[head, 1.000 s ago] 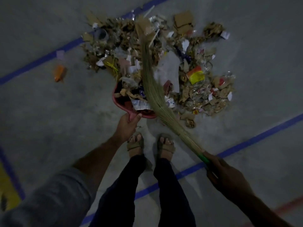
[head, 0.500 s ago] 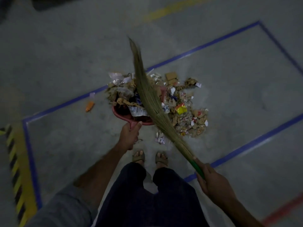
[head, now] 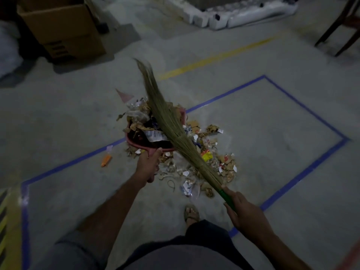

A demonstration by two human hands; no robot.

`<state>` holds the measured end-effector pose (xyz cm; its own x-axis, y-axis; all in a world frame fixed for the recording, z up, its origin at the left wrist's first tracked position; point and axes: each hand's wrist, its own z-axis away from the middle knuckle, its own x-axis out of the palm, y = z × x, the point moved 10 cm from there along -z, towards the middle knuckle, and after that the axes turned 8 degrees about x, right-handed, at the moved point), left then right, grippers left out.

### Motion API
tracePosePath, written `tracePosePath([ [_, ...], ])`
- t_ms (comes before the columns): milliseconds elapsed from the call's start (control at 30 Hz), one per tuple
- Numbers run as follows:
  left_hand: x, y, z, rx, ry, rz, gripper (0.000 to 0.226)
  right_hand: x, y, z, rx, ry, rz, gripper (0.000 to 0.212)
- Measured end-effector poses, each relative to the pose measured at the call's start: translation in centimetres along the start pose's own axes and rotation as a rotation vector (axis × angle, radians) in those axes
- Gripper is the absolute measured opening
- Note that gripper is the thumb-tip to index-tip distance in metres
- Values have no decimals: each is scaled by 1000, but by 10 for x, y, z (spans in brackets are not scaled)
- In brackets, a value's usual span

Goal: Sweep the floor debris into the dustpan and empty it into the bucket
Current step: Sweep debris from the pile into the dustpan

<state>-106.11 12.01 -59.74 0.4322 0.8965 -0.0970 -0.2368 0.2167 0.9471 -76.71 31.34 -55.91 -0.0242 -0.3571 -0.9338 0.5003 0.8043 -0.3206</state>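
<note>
You are now lifting the dustpan (head: 145, 145) clear of the debris (head: 196, 166), left hand (head: 147, 165) gripping its handle, right hand (head: 246, 215) gripping the broom (head: 169, 125) across it.

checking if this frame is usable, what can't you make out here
Head view, the only one:
- Bucket: none in the frame, so its place cannot be told.
- Dustpan: the debris and the broom across it hide its inside.
- Left hand: covers most of the dustpan's handle.
- Right hand: its grip hides the broom's green handle end.
- Debris pile: pieces too dim and small to name.
</note>
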Motion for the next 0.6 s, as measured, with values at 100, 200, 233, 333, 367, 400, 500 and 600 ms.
tracePosePath([
  [100, -18, 2, 22, 18, -35, -15, 36, 2, -20, 28, 13, 38, 29, 72],
  [200, -36, -2, 48, 22, -59, -2, 29, 8, -44, 70, 44, 60, 8, 75],
  [233, -40, -3, 57, 26, -73, 1, 28, 10, -52, 85, 52, 70, 3, 75],
  [333, -42, -6, 85, 27, -117, -17, 29, 15, -61, 128, 96, 99, -7, 73],
  [367, -40, -7, 96, 24, -129, -19, 31, 18, -62, 144, 114, 105, -15, 72],
  [400, -35, -8, 105, 23, -150, -19, 32, 19, -62, 160, 132, 115, -22, 69],
  [500, -10, -14, 131, 17, -236, -40, 36, 13, -55, 207, 193, 164, -42, 59],
  [600, 21, -20, 158, 4, -283, -77, 36, 7, -38, 254, 241, 216, -30, 57],
])
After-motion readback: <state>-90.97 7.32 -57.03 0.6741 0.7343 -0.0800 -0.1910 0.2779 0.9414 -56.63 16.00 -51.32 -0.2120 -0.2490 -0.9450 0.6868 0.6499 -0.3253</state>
